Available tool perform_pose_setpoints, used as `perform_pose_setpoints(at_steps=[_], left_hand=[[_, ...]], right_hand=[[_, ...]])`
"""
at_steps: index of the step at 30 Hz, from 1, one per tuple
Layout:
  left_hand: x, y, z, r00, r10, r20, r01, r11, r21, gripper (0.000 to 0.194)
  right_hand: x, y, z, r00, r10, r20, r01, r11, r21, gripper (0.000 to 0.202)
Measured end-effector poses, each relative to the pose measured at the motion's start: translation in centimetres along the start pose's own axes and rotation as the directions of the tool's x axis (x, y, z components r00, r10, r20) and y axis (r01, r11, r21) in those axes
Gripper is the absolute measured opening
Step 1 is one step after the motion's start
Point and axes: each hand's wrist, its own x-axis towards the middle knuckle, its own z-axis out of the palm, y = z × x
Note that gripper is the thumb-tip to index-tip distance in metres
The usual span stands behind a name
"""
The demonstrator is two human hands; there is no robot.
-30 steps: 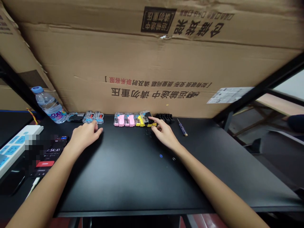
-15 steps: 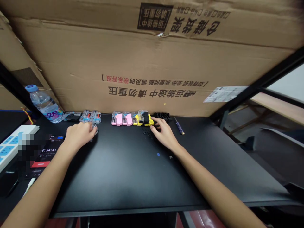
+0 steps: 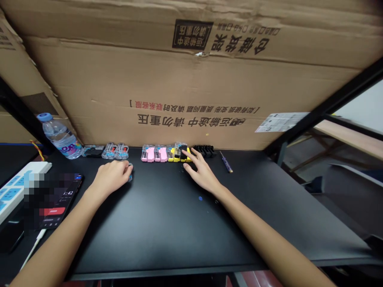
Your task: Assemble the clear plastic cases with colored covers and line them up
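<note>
My left hand is closed around a clear plastic piece, most of it hidden by the fingers. Behind it lie two clear devices with red parts. With fingers apart, my right hand reaches to a black and clear device, its fingertips at the right edge. That device rests on or against yellow and clear ones. To their left sit two pink and clear devices side by side. Black parts stand in a row just behind my right hand.
A water bottle, a white power strip and a phone are on the left. A screwdriver lies at right. A cardboard sheet stands behind. Small bits, one blue, lie on the black table.
My left hand has moved right with the clear piece. My right hand has shifted slightly left, its fingers now over the edge of the black and clear device. The view has tilted slightly up.
</note>
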Motion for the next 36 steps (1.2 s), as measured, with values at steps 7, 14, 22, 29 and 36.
perform_pose_setpoints(at_steps=[7, 14, 22, 29, 36], left_hand=[[-0.1, 0.4, 0.3, 0.997, 0.067, -0.026, -0.068, 0.997, -0.044, 0.035], [-0.1, 1.1, 1.0, 0.969, 0.229, -0.096, -0.243, 0.954, -0.174, 0.028], [-0.4, 2.0, 2.2, 0.888, 0.43, -0.161, -0.459, 0.813, -0.358, 0.029], [-0.3, 2.6, 2.7, 0.859, 0.477, -0.186, -0.502, 0.714, -0.488, 0.03], [-0.7, 2.4, 1.2, 0.873, 0.295, -0.389, -0.477, 0.685, -0.551, 0.037]], right_hand=[[0.2, 0.7, -0.1, 1.0, -0.022, 0.009, 0.023, 1.0, -0.021, 0.051], [0.4, 0.9, -0.2, 0.997, -0.065, -0.044, 0.065, 0.998, -0.006, 0.051], [0.8, 4.3, -3.5, 0.969, -0.094, -0.228, 0.013, 0.943, -0.332, 0.055], [0.7, 4.6, -3.8, 0.986, -0.094, -0.138, 0.023, 0.895, -0.446, 0.051], [0.5, 4.6, -3.7, 0.976, -0.122, -0.182, 0.033, 0.902, -0.43, 0.035]])
